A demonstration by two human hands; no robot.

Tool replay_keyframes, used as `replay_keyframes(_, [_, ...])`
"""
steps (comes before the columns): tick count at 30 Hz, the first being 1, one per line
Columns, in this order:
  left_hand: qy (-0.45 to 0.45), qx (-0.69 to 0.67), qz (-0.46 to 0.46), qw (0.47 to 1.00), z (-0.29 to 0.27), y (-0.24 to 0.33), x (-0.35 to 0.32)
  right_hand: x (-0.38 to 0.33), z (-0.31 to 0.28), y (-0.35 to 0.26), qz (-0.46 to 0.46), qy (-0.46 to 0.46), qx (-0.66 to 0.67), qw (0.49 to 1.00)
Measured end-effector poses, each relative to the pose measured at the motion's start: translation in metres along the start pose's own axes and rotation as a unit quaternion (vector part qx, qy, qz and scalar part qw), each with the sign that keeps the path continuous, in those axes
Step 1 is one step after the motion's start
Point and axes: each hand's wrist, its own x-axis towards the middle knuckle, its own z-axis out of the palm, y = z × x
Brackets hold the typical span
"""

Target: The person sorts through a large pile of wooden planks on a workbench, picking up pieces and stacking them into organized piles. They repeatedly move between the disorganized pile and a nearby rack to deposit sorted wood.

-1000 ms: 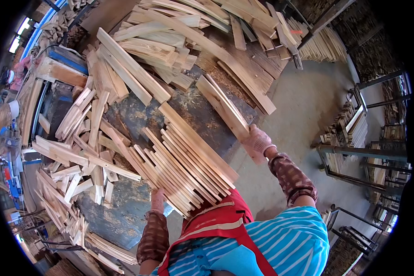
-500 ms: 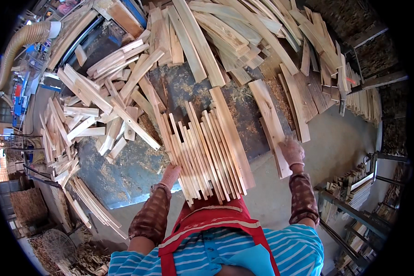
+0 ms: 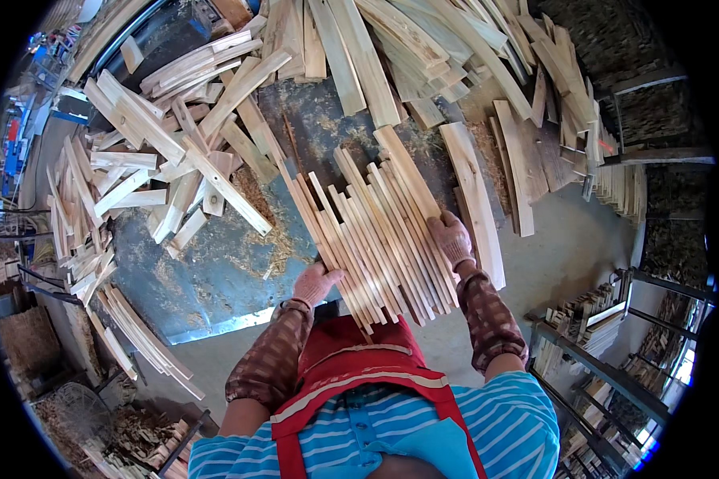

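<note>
A row of narrow wooden strips [image 3: 367, 239] lies side by side at the table's near edge, some ends sticking out past it toward my red apron. My left hand [image 3: 315, 284], in a pale knitted glove, is closed on the row's left side near the close end, thumb across the top. On the opposite side my right hand [image 3: 450, 238], gloved too, grips the rightmost board [image 3: 411, 176] of the row; its lower fingers are hidden. Just right of that hand lies a separate wide board [image 3: 475, 203], which it does not hold.
Loose wood offcuts [image 3: 180, 164] are heaped on the left of the dark, sawdust-strewn table [image 3: 200, 279]. Long boards [image 3: 359, 64] pile up at the far side. More stand on the right beyond a board [image 3: 515, 168]. A metal rack [image 3: 599, 371] holds wood at lower right.
My right hand has left the separate wide board and moved left onto the row's right side. My left hand has shifted right and slightly away from me. The row now sits more slanted.
</note>
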Motion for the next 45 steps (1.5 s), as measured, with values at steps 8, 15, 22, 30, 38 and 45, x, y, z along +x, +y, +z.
replay_keyframes(8, [0.055,-0.062,-0.033,0.996,0.049,-0.037,-0.008,-0.005,-0.001,0.0,0.023,0.0,-0.008,1.0])
replay_keyframes(15, [0.025,-0.001,0.043,0.999,0.026,-0.023,-0.018,0.006,-0.006,0.002,0.004,-0.074,0.044,0.996])
replay_keyframes(22, [0.014,0.178,0.177,0.968,0.036,-0.055,-0.005,-0.029,0.044,-0.044,-0.227,0.136,-0.205,0.942])
replay_keyframes(30, [-0.024,0.015,0.34,0.94,0.008,-0.092,-0.052,-0.123,0.205,-0.244,-0.388,-0.039,-0.071,0.918])
replay_keyframes(38, [-0.058,0.013,0.073,0.996,-0.191,-0.21,-0.088,-0.085,0.35,-0.321,-0.184,-0.134,-0.232,0.946])
replay_keyframes(45, [0.126,-0.406,0.157,0.891,-0.257,-0.222,-0.016,-0.215,0.42,-0.291,-0.279,-0.249,0.169,0.912])
